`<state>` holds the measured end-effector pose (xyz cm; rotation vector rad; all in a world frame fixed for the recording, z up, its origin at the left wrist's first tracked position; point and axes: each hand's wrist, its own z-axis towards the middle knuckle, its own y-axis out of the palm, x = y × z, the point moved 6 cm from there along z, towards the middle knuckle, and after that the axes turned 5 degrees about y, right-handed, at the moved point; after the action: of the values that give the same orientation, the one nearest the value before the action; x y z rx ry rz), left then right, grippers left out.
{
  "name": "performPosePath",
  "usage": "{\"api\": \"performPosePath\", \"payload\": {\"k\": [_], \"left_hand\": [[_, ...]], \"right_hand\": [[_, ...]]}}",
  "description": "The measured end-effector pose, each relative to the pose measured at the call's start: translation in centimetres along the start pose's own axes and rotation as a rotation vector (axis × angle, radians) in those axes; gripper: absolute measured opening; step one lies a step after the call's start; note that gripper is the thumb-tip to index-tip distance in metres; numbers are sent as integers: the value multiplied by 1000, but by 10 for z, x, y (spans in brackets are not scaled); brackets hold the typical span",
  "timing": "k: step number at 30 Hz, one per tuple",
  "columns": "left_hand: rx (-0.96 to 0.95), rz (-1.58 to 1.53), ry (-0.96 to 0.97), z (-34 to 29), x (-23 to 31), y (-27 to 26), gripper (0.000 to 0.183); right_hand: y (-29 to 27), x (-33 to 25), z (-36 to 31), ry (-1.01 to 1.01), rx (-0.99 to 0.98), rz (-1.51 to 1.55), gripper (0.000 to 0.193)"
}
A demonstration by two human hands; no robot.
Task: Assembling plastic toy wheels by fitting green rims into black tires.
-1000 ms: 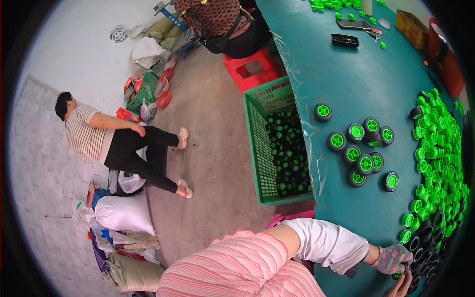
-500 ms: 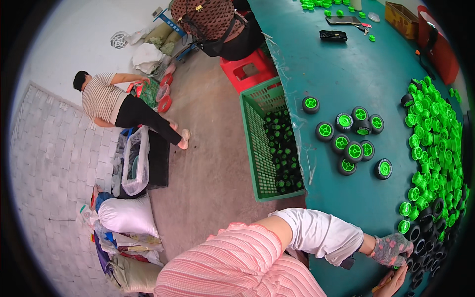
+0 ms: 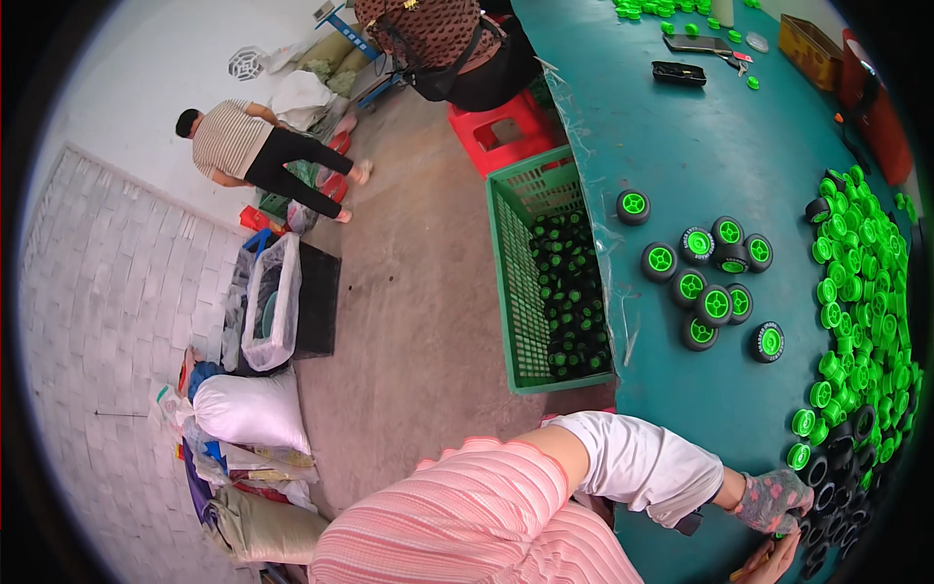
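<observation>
My left hand [image 3: 773, 500], in a grey glove with a pink pattern, is closed at the table's lower right, beside the black tyres [image 3: 835, 504]. Just below it, my bare right hand [image 3: 772, 562] is closed too, its fingers almost meeting the glove. A bit of a green wheel hub [image 3: 778, 534] peeks out between both hands; most of it is covered. What the right fingers grip is hidden. Green wheel hubs [image 3: 858, 282] lie heaped beyond the tyres. Several assembled wheels [image 3: 714, 305], black with green centres, lie mid-table.
A green crate [image 3: 502, 292] holding wheels stands against the left edge of the green table [image 3: 671, 156]. Behind it is a red stool [image 3: 498, 134]. A phone [image 3: 697, 44] and black case [image 3: 678, 74] lie at the far end. Another person [image 3: 236, 136] stands at the far left near a lined bin [image 3: 272, 302].
Both my hands stay close together in nearly the same spot. The view has shifted slightly, so the table appears farther right. The other person has stepped away from the lined bin, toward the baskets.
</observation>
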<state>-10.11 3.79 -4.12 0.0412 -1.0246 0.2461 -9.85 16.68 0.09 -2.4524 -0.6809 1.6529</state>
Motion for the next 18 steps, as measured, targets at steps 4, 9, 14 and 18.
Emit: {"api": "performPosePath", "payload": {"k": [4, 9, 14, 18], "left_hand": [[25, 1, 32, 0, -7, 6, 36], [32, 13, 49, -3, -9, 8, 35], [32, 13, 54, -2, -10, 9, 34], [29, 5, 54, -1, -13, 8, 34]], "right_hand": [[0, -1, 1, -34, -11, -14, 33], [-2, -1, -3, 9, -3, -24, 34], [-9, 10, 3, 30, -1, -21, 40], [-10, 13, 6, 33, -21, -4, 44]]}}
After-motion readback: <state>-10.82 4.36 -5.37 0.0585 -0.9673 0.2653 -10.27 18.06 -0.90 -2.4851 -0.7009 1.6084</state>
